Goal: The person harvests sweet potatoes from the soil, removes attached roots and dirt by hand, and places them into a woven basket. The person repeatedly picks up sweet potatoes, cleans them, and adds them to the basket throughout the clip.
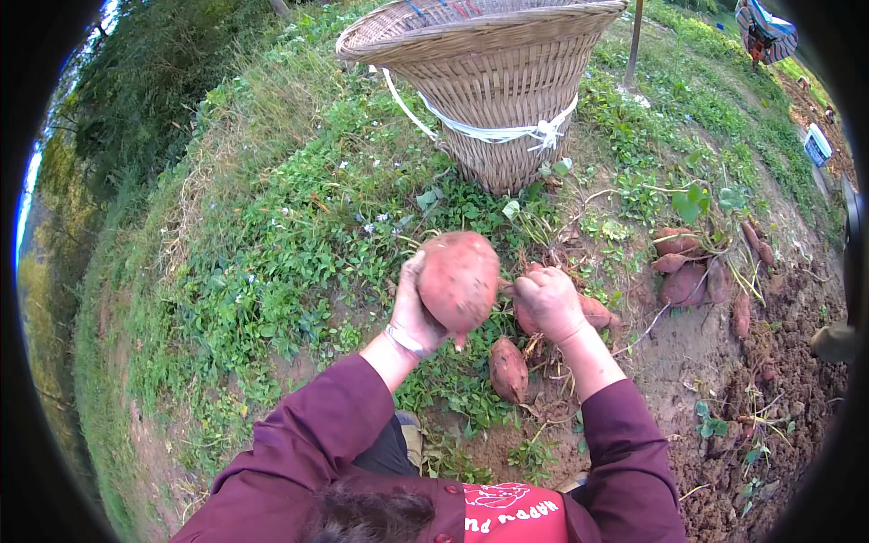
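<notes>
My left hand (pixel 415 309) cups a large, round, reddish sweet potato (pixel 459 282) from its left side, above the weeds. A thin root tip points down from it. My right hand (pixel 553 302) is closed in a pinch on a thin brown stalk (pixel 504 286) at the potato's right side. Beneath the right hand lie more sweet potatoes, partly hidden by it, one of them showing at its right (pixel 596 311). A spindle-shaped sweet potato (pixel 508 370) rests on the ground below, among dry stems and roots.
A tall woven basket (pixel 506 81) with a flared rim and white strap stands ahead. Another cluster of sweet potatoes (pixel 682 285) with vines lies right, beside loose dug soil (pixel 767 387). A thin pole (pixel 634 44), a white bucket (pixel 817 145) and striped cloth (pixel 767 30) are farther off.
</notes>
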